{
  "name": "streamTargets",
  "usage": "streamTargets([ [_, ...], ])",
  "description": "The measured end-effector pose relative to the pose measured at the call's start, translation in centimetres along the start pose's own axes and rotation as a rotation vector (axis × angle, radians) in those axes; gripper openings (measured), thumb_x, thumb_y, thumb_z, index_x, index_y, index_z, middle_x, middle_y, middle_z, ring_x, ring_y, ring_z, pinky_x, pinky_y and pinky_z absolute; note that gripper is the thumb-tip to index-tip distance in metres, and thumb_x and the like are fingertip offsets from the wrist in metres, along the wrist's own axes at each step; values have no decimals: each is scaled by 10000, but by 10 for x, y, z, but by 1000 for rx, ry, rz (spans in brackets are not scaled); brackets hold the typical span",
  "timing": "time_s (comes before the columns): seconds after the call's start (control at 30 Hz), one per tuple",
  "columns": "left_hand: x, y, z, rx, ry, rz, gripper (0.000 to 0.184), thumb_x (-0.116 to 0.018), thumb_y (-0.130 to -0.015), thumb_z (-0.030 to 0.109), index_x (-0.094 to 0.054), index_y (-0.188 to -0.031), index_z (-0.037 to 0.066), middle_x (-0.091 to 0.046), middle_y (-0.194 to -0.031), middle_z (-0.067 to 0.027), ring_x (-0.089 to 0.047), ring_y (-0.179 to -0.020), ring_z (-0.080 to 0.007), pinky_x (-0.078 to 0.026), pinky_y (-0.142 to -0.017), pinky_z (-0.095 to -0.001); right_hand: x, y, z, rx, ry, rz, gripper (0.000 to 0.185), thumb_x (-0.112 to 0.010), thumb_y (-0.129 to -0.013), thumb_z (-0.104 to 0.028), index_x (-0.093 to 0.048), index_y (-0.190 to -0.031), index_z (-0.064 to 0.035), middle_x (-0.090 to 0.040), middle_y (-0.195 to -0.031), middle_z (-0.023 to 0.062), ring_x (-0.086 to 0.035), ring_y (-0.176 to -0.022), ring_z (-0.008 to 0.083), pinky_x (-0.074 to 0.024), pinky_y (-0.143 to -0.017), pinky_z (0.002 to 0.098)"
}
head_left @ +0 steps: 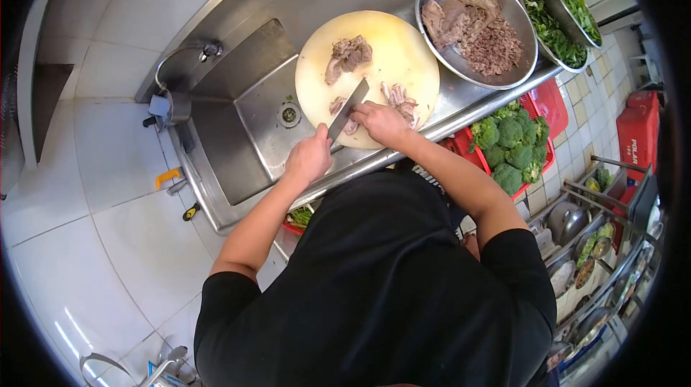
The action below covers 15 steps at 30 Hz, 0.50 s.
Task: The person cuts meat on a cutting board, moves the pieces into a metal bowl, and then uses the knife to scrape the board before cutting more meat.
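Observation:
My left hand [311, 155] is closed around the handle of a wide-bladed kitchen knife [350, 108], its blade angled over a round cutting board [396, 34]. Fingers bent, my right hand [381, 123] presses on a piece of cooked meat [350, 128] right beside the blade. A small bit of meat [336, 105] lies on the other side of the knife. Farther back on the board is a larger chunk of meat [348, 56]. Sliced meat [400, 101] is heaped beyond my right hand. The fingertips of my right hand are partly hidden.
The board bridges a steel sink [237, 149] with a drain [289, 115] and a tap [210, 49]. To the right stands a metal bowl [529, 74] of chopped and whole meat, then bowls of leafy greens [551, 27]. Broccoli [512, 139] fills a red basket [551, 153] below the counter edge.

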State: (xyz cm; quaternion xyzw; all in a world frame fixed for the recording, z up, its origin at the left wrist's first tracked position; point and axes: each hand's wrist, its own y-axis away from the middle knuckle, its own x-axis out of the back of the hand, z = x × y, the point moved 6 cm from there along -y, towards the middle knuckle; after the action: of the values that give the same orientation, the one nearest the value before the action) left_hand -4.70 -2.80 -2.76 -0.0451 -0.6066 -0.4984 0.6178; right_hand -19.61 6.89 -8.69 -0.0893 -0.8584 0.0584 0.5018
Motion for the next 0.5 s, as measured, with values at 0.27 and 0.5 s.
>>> streamTargets([
  [0.27,30,36,5,-36,-83,-25,229,-514,-1061,239,-503,-1193,51,-712,-876,-311,-702,-874,-529,-531,-781,-637,3,7,4,-124,-38,35,220,-576,-909,-100,-730,-1065,-83,-646,-1098,66,-681,-1081,259,-608,-861,397],
  [0.5,-6,2,16,-18,-31,13,230,-530,-1061,244,-494,-1196,61,-710,-863,-307,-705,-865,-520,-533,-790,-638,2,9,5,-139,-11,4,214,-588,-903,-114,-732,-1059,-93,-631,-1066,58,-676,-1043,254,-597,-857,395],
])
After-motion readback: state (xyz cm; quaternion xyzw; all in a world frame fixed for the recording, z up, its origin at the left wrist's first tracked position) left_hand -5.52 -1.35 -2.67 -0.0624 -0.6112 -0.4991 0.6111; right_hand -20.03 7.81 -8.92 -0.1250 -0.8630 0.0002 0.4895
